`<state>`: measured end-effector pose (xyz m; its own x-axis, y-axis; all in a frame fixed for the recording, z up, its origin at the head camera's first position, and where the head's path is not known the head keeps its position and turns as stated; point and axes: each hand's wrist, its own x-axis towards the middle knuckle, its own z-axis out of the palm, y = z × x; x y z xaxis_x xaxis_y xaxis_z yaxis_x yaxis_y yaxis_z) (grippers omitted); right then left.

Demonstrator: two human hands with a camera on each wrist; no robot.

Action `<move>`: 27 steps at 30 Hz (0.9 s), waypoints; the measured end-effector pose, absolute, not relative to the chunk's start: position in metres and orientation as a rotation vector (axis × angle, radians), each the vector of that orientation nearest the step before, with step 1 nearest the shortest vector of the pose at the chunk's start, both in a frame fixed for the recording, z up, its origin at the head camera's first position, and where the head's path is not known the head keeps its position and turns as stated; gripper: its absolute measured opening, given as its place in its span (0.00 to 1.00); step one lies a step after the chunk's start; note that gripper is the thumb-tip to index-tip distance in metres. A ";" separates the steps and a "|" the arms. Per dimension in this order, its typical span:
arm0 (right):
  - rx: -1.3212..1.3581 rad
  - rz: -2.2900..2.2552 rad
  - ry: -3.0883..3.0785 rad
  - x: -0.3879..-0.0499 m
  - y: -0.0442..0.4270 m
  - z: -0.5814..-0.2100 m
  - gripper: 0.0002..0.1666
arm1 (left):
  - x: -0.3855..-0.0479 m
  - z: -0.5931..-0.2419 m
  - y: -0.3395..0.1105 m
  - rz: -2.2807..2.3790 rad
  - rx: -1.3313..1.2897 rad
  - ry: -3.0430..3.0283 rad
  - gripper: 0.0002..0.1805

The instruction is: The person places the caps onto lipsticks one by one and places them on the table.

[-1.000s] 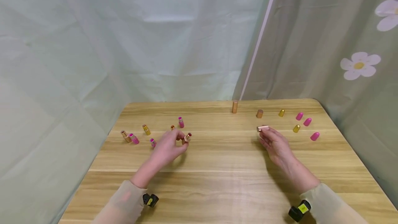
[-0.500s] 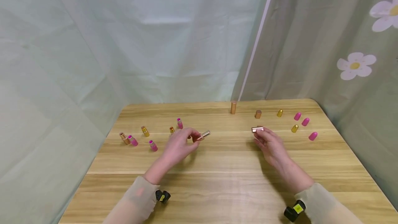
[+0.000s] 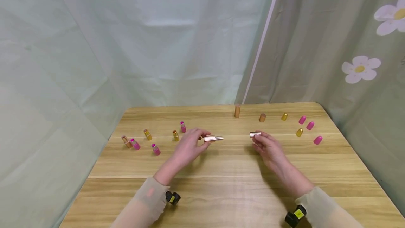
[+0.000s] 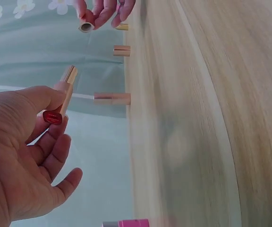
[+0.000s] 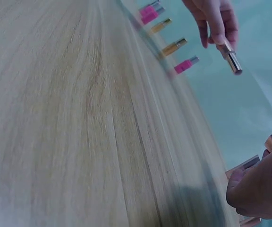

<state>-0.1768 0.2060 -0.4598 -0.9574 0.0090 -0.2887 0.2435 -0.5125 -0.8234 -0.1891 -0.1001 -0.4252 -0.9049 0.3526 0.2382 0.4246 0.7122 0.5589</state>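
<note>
My left hand [image 3: 190, 145] pinches a rose-gold lipstick tube [image 3: 212, 138] between thumb and fingers, its narrow silvery neck pointing right. In the left wrist view a red label [image 4: 53, 117] shows on the tube's base. Across from it, my right hand [image 3: 271, 152] holds a rose-gold lipstick cap [image 3: 254, 134] lying sideways. The cap's open mouth [image 4: 86, 27] faces left toward the tube, seen from the left wrist. Tube and cap are apart, both raised above the wooden table [image 3: 234, 185], at about the same height.
At left stand several uncapped lipstick tubes, among them a pink one [image 3: 156, 149], a gold one [image 3: 147, 134] and a copper one [image 3: 127, 142]. Bullet-shaped caps, pink [image 3: 317, 140] and gold [image 3: 299, 132], stand at right. A copper cap [image 3: 262, 117] and taller copper lipstick [image 3: 237, 111] are behind.
My left hand has moved right, and the lipstick tube in it has turned from upward to level, neck toward the cap. My right hand has shifted slightly left with the cap.
</note>
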 end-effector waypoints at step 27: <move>0.290 -2.545 1.466 -0.176 0.159 -0.453 0.08 | -0.199 -0.429 -0.071 -1.172 -0.662 -2.797 0.11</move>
<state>-0.1759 0.1590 -0.4531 -0.9628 -0.0661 -0.2619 0.2597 -0.4930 -0.8303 -0.1994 -0.0715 -0.4287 -0.9083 0.3702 0.1946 0.3984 0.6240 0.6722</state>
